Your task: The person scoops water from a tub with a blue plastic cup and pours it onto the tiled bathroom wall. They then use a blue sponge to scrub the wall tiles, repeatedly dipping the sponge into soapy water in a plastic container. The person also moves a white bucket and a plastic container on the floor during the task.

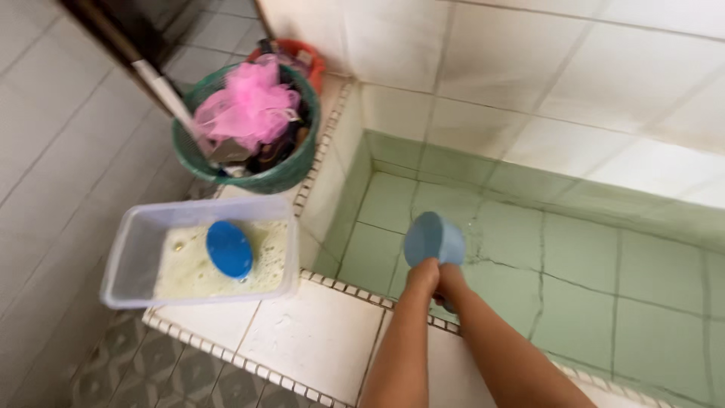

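Both my arms reach over the white tiled ledge (317, 332) into a tiled basin with a green floor (604, 287). My left hand (421, 276) and my right hand (451, 282) are pressed together, gripping the handle end of a light blue plastic scoop (433, 238). The scoop points away from me, low over the green tiles, with its rounded bottom towards the camera. A few drops or ripples show just to its right. The fingers are mostly hidden behind the scoop.
On the ledge to the left stands a clear plastic tub (124, 261) of foamy yellowish water with a round blue object (229, 249) in it. Behind it is a green basket (283, 175) holding a pink mesh sponge (249, 106), and a red container (311, 62) further back. A white-handled stick (168, 94) leans by the basket.
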